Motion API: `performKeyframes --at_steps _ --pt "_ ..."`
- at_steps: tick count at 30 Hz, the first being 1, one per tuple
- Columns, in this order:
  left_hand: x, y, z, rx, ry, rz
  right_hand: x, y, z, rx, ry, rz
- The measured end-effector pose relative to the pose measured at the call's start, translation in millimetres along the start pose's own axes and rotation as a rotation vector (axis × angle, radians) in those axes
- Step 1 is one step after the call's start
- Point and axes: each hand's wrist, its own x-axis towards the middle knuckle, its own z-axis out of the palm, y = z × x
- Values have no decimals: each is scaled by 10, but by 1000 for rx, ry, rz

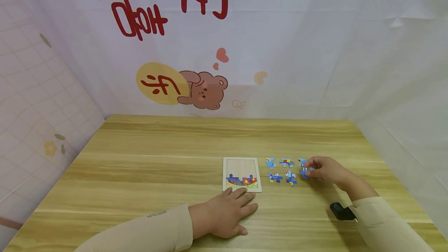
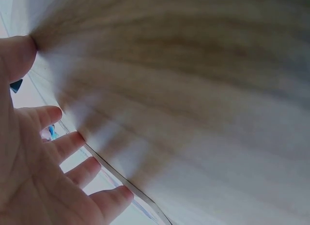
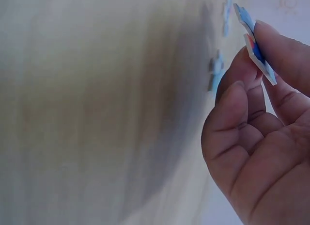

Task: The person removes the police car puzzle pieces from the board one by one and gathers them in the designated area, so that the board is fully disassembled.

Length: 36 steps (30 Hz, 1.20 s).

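Note:
Between the thumb and index finger of my right hand [image 1: 327,171] is a blue jigsaw piece [image 3: 260,60], lifted off the table in the right wrist view. Several other jigsaw pieces [image 1: 275,177] in blue with coloured pictures lie in two rows just left of that hand. My left hand [image 1: 226,214] rests palm down with fingers spread, its fingertips at the near edge of a puzzle frame [image 1: 224,170]. The frame's lower part holds joined pieces [image 1: 241,181] showing red and blue shapes; bare backing shows above them.
The wooden table [image 1: 147,162] reaches back to a white cloth wall [image 1: 297,49] printed with a bear. A black device [image 1: 341,211] is strapped at the right wrist, just above the table.

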Motion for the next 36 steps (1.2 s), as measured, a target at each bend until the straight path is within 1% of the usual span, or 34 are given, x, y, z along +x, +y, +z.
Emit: performKeyframes --at_steps 7,14,19,24,29,36 --pt "6 8 -2 -3 2 11 -50 109 0 10 -32 28" --pt "20 11 -15 3 5 17 -86 142 -9 -4 -25 40" --pt "21 6 -33 -14 -11 5 -67 148 1 -31 7 4" --pt "16 -6 -63 -24 -23 -9 -32 133 5 -99 40 -42" --pt "1 -8 -70 -31 -32 -16 -27 91 25 -125 52 -50" --pt "-22 7 -49 -31 -36 -7 -44 86 77 -113 51 -47"
